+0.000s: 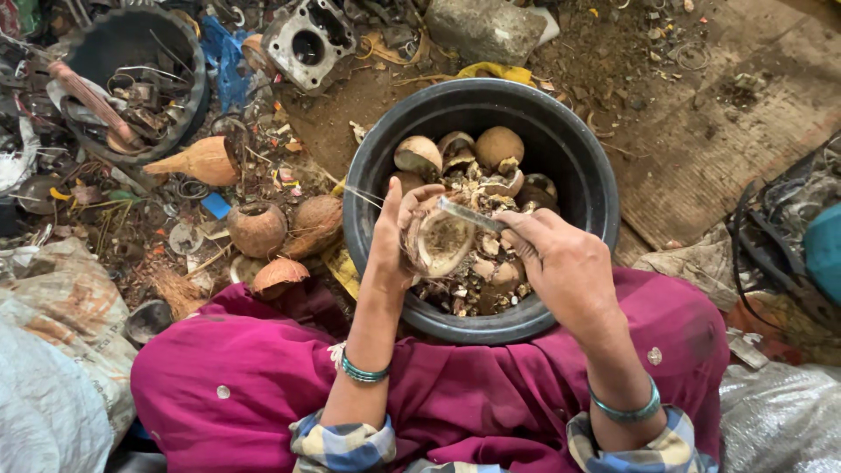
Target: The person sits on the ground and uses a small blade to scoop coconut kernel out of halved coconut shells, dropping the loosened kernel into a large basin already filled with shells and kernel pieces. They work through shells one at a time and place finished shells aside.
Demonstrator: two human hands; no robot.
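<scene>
Holding: the left hand cups a coconut half-shell, fingers curled round its far rim, the hollow turned toward the camera.
Scraping tool: a flat metal blade lies across the shell's upper edge, running from about ten o'clock down to four o'clock into the right hand.
Right fingers: closed round the blade's handle end, thumb and forefinger pinching it.
Shell's place: directly above the black tub, near its middle, clear of the pile below.
Tub contents: coconut shells, husk bits and pale chips, heaped highest at twelve o'clock.
Tub's place: on the dirt floor between the person's knees, pressed against the magenta cloth at six o'clock.
Nine o'clock of tub: three brown coconuts on the littered ground.
Eleven o'clock: a second dark bucket of metal scrap, and a grey engine casting nearer twelve.
Wrists: teal bangles on both.
</scene>
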